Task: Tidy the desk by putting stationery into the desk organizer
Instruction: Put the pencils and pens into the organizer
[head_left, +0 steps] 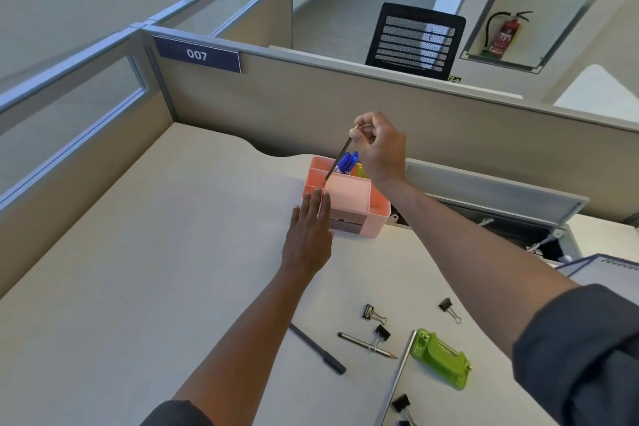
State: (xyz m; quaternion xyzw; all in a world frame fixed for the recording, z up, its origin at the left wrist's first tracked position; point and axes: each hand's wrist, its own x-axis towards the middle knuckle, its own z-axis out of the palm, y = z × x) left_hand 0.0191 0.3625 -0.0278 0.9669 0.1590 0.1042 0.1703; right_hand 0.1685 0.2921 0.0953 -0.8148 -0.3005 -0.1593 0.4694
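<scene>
A pink desk organizer (375, 214) stands mid-desk with blue-capped pens (348, 161) upright in a back compartment. My right hand (382, 149) hovers above it, pinching the top of a thin dark pencil (338, 158) that slants down with its tip at the organizer's rim. My left hand (308, 235) lies flat, fingers against the organizer's left front side. On the near desk lie a grey pen (317, 349), a silver pen (366, 345), several black binder clips (370, 311), a green hole punch (441, 359) and a metal ruler (397, 379).
Beige cubicle partitions (311, 107) close off the back and left of the desk. An open cable tray (494, 214) with its lid raised sits right of the organizer. A notebook (612, 270) lies at the right edge. A black mesh chair (415, 40) stands beyond the partition.
</scene>
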